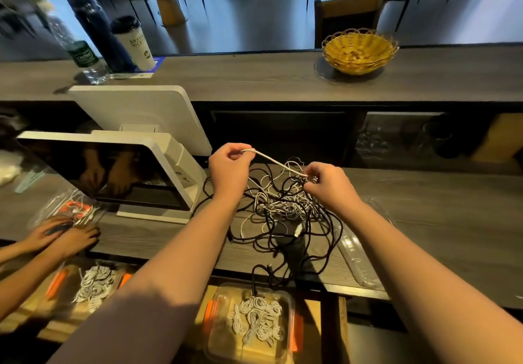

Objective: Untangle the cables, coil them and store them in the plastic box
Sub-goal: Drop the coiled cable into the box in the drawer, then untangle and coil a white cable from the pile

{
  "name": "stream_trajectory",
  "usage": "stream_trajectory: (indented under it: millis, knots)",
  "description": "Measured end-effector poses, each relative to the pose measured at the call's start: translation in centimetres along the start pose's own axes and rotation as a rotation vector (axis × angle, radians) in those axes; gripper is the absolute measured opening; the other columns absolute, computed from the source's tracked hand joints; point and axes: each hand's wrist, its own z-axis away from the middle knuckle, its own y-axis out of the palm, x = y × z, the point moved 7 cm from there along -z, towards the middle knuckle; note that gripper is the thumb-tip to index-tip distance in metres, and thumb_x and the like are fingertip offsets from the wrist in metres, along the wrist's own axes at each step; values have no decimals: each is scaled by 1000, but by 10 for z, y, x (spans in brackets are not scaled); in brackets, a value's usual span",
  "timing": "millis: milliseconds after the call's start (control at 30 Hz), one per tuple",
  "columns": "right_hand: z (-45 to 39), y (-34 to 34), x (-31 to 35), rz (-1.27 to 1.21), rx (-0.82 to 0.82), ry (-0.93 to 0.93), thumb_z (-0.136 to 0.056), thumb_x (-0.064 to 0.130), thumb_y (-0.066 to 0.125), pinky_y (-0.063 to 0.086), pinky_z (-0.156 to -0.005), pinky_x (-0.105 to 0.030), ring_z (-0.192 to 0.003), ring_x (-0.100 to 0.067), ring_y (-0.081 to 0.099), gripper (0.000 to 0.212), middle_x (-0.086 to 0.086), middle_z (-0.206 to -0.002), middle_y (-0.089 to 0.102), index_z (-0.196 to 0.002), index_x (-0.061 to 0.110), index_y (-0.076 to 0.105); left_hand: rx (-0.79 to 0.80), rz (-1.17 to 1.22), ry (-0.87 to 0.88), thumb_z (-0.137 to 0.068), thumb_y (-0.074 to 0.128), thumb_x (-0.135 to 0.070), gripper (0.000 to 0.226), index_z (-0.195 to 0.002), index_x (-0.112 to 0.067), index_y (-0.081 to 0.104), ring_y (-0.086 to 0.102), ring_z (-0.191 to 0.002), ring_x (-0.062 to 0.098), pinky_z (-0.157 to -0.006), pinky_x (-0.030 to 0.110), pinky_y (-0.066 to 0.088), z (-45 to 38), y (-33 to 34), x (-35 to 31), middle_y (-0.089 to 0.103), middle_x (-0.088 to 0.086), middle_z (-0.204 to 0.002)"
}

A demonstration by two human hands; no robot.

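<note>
A tangled heap of black and white cables (pixel 283 208) lies on the grey wooden counter (pixel 438 208) in the middle. My left hand (pixel 229 167) pinches one end of a white cable (pixel 271 161) and holds it up above the heap. My right hand (pixel 328 181) pinches the same cable where it runs into the tangle. The stretch between my hands is taut. Below the counter edge stands a clear plastic box (pixel 252 324) with orange clips, holding several coiled white cables. A clear lid (pixel 356 256) lies on the counter to the right of the heap.
A white point-of-sale screen (pixel 113 171) stands left of the heap. Another person's hands (pixel 62 236) work at a second clear box (pixel 68 210) at far left; a third box with white cables (pixel 93 284) sits below. A yellow wicker basket (pixel 359 52), bottles and a cup (pixel 134 43) stand on the raised ledge.
</note>
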Motion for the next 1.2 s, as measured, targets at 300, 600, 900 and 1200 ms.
stream_trajectory:
  millis: [300, 600, 900, 1200]
  knots:
    - [10, -8, -4, -288, -68, -23, -98, 12, 58, 58, -76, -29, -91, -14, 68, 22, 5, -100, 70, -110, 23, 71, 361, -1056, 415, -91, 63, -26, 13, -81, -29, 71, 50, -113, 14, -113, 44, 28, 13, 32, 8, 61, -9, -100]
    - [7, -21, 13, -495, -65, -136, -93, 7, 64, 58, -79, -25, -84, -6, 70, 19, 4, -96, 73, -101, 22, 72, 711, -365, -142, -95, 64, -44, 31, -112, -19, 58, 69, -96, 18, -89, 39, 54, 51, 77, 45, 72, -2, -101]
    - [9, -27, 3, -576, -116, -143, -90, 0, 66, 59, -84, -33, -91, -13, 69, 29, -1, -102, 69, -113, 18, 67, 736, 39, -211, -105, 48, -29, 30, -100, -13, 73, 42, -53, 9, -58, 24, 45, 51, 80, 33, 43, -5, -58]
    - [9, -33, -32, -519, -344, 125, -95, 29, 66, 45, -63, -27, -67, -8, 57, 13, 6, -75, 66, -92, 19, 74, 565, -68, -102, -98, 63, -24, 16, -101, -19, 78, 53, -65, 7, -56, 18, 47, 32, 53, 26, 64, -3, -74]
